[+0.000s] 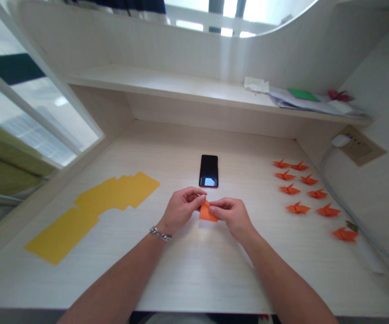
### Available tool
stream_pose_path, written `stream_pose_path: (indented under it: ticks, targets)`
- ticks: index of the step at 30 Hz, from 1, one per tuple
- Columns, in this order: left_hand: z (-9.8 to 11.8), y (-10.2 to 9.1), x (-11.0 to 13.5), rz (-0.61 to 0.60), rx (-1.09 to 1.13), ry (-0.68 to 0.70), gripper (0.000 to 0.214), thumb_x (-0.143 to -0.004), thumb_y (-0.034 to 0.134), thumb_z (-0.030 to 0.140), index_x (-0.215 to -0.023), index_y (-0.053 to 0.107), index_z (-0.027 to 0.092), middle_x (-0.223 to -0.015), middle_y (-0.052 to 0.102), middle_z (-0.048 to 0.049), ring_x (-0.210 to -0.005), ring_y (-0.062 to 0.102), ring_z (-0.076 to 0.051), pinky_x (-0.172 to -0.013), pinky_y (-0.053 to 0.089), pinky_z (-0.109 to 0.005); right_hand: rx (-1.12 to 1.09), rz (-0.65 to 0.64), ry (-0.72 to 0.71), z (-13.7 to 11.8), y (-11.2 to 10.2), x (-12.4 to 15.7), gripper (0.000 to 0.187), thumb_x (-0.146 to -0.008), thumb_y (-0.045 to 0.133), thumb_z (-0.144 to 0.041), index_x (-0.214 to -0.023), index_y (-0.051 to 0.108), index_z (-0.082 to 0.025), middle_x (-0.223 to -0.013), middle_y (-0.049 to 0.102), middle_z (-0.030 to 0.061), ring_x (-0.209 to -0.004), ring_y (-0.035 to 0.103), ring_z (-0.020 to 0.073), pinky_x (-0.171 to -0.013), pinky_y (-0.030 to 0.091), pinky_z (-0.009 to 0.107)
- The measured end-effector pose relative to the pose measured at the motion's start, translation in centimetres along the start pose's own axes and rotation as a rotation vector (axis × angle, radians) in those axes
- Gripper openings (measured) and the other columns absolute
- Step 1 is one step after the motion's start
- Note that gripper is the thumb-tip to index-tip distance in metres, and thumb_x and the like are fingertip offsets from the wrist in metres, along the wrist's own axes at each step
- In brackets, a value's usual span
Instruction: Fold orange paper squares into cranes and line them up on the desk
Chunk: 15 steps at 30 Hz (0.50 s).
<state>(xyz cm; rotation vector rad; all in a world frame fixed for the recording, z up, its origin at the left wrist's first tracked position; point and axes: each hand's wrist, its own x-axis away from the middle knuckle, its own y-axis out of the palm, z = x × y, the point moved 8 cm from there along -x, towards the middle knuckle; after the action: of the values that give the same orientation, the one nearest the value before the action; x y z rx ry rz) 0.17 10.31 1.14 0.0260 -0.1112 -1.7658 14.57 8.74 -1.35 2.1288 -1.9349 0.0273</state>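
Observation:
A small folded piece of orange paper (pixel 208 213) is held between both hands above the middle of the desk. My left hand (pixel 183 207), with a chain bracelet on its wrist, pinches the paper's upper left side. On the right side, my right hand (pixel 230 215) grips the same paper between thumb and fingers. Just beyond the hands lies a black phone (pixel 209 170), face up. Several folded orange paper cranes (pixel 298 208) stand in two rough columns to the right.
Yellow paper sheets (pixel 62 234) lie fanned out at the left. A grey cable (pixel 336 191) runs from the wall socket (pixel 361 146) along the right edge. Papers (pixel 302 101) and a green sheet (pixel 304 94) rest on the shelf (pixel 181 87) above.

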Motion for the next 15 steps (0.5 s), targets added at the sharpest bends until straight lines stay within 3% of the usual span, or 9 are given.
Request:
stream_pose_path:
  ticks: [4, 10, 15]
  targets:
    - [-0.2, 0.0, -0.1, -0.012, -0.017, 0.008, 0.028, -0.072, 0.072, 0.031, -0.093, 0.066, 0.013, -0.081, 0.072, -0.0067, -0.075, 0.068, -0.018, -0.069, 0.057, -0.029, -0.064, 0.031, 0.035, 0.8, 0.0, -0.1, 0.025, -0.055, 0.081, -0.030, -0.075, 0.075, -0.016, -0.070, 0.072, 0.0070, -0.062, 0.065, 0.0192, -0.062, 0.052, 0.033]
    - [-0.7, -0.3, -0.2, 0.017, -0.069, 0.001, 0.028, -0.067, 0.075, 0.031, -0.087, 0.068, 0.014, -0.081, 0.073, -0.0074, -0.074, 0.069, -0.019, -0.068, 0.057, -0.028, -0.169, -0.022, 0.134, 1.3, 0.5, 0.0, 0.025, -0.056, 0.081, -0.034, -0.071, 0.073, -0.015, -0.070, 0.071, 0.0065, -0.066, 0.065, 0.0196, -0.066, 0.054, 0.035]
    - [-0.7, -0.2, -0.2, 0.019, -0.084, -0.008, 0.029, -0.065, 0.076, 0.032, -0.086, 0.068, 0.014, -0.081, 0.073, -0.0075, -0.074, 0.069, -0.019, -0.067, 0.057, -0.029, -0.114, -0.012, 0.122, 1.2, 0.3, -0.2, 0.028, -0.056, 0.081, -0.034, -0.074, 0.073, -0.014, -0.072, 0.071, 0.0063, -0.065, 0.064, 0.0183, -0.063, 0.053, 0.032]
